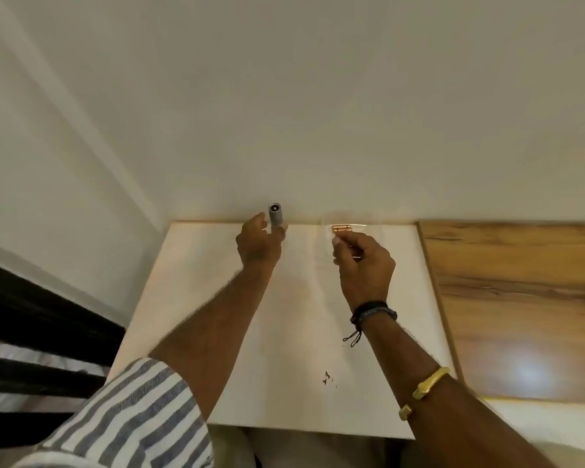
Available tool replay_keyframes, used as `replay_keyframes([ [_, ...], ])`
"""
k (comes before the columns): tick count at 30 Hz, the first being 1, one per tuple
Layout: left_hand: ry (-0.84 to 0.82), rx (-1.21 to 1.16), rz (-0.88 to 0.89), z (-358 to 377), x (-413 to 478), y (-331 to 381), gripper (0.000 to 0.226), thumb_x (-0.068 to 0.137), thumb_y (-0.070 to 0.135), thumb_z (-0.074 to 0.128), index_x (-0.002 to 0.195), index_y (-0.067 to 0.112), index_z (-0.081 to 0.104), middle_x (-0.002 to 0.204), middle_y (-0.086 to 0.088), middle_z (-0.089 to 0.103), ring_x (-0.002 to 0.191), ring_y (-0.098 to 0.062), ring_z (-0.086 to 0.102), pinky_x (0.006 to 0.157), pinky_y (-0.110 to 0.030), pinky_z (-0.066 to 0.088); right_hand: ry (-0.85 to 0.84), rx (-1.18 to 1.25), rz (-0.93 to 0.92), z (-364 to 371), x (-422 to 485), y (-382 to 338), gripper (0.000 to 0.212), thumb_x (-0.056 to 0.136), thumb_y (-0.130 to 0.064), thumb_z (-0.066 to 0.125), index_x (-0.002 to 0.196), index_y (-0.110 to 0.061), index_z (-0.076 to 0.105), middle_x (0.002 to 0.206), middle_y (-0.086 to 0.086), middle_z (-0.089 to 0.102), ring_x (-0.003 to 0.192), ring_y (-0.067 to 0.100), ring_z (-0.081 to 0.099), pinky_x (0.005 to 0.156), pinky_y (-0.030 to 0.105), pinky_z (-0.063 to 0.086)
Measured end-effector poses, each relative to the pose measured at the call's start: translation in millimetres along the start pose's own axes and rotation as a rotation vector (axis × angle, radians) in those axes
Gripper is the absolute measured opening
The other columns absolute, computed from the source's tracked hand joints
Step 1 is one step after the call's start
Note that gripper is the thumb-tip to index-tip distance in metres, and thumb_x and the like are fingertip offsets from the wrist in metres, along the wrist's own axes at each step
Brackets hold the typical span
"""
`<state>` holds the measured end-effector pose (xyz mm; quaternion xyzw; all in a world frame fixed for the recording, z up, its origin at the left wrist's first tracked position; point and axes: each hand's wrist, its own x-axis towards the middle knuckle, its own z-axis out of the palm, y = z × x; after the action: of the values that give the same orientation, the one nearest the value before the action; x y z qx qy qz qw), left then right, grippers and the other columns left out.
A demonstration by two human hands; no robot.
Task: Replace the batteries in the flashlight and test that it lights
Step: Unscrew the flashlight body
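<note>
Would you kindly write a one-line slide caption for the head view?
Left hand holds a grey flashlight upright while right hand reaches gold batteries on a white table.

Flashlight (275, 216) left of batteries (341, 228) (on table (284, 332)).

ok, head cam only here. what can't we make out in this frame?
- Flashlight in left hand: small and far; lower body hidden by fingers; lit or not, unclear.
- Batteries by the wall: tiny, blurred; count uncertain.
- Right hand: curled fingers hide most of whatever it pinches.
- Table: near edge hidden by both arms.
</note>
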<state>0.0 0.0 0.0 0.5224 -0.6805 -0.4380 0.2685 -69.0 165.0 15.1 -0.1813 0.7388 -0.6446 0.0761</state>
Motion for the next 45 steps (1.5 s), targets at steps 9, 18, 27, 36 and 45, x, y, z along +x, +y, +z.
replay_keyframes([
  [9, 0.036, 0.034, 0.101, 20, 21, -16, 0.018, 0.090, 0.028, 0.068, 0.103, 0.016, 0.072, 0.096, 0.000, 0.074, 0.094, -0.019, 0.065, 0.079, -0.024, 0.040, -0.004, 0.047, 0.075, 13, 10, 31, 0.010, 0.093, -0.011, 0.072, 0.101, -0.012, 0.079, 0.093, 0.006, 0.076, 0.079, 0.026, 0.074, 0.070, 0.037, 0.065],
  [18, -0.116, 0.106, 0.329, -5, -49, -17, 0.031, 0.098, 0.026, 0.062, 0.120, 0.004, 0.065, 0.115, -0.009, 0.073, 0.105, -0.021, 0.067, 0.091, -0.034, 0.055, -0.014, 0.041, 0.067, -12, -19, 21, 0.010, 0.092, -0.012, 0.074, 0.098, -0.020, 0.077, 0.084, 0.000, 0.076, 0.069, 0.013, 0.073, 0.064, 0.024, 0.063],
  [27, -0.253, 0.277, 0.523, -40, -176, -47, 0.029, 0.102, 0.030, 0.053, 0.126, 0.014, 0.055, 0.113, -0.003, 0.063, 0.099, -0.016, 0.056, 0.083, -0.028, 0.051, -0.131, 0.056, 0.127, -67, -92, 8, 0.013, 0.091, -0.026, 0.077, 0.101, -0.017, 0.078, 0.083, -0.002, 0.077, 0.070, 0.015, 0.073, 0.059, 0.026, 0.061],
  [36, -0.308, 0.533, 0.806, -52, -224, -66, 0.028, 0.095, 0.016, 0.064, 0.123, 0.019, 0.059, 0.104, -0.001, 0.061, 0.095, -0.020, 0.050, 0.065, -0.026, 0.045, -0.342, -0.163, 0.163, -96, -148, 22, 0.032, 0.088, -0.053, 0.072, 0.094, -0.022, 0.077, 0.068, 0.002, 0.072, 0.056, 0.011, 0.062, 0.056, 0.030, 0.055],
  [45, -0.361, 0.582, 0.879, -52, -224, -63, 0.031, 0.093, 0.011, 0.062, 0.124, 0.011, 0.062, 0.111, -0.007, 0.065, 0.098, -0.027, 0.052, 0.078, -0.038, 0.050, -0.343, -0.251, 0.032, -101, -145, 25, 0.027, 0.096, -0.044, 0.065, 0.093, -0.021, 0.079, 0.068, -0.010, 0.070, 0.061, 0.000, 0.062, 0.059, 0.016, 0.049],
])
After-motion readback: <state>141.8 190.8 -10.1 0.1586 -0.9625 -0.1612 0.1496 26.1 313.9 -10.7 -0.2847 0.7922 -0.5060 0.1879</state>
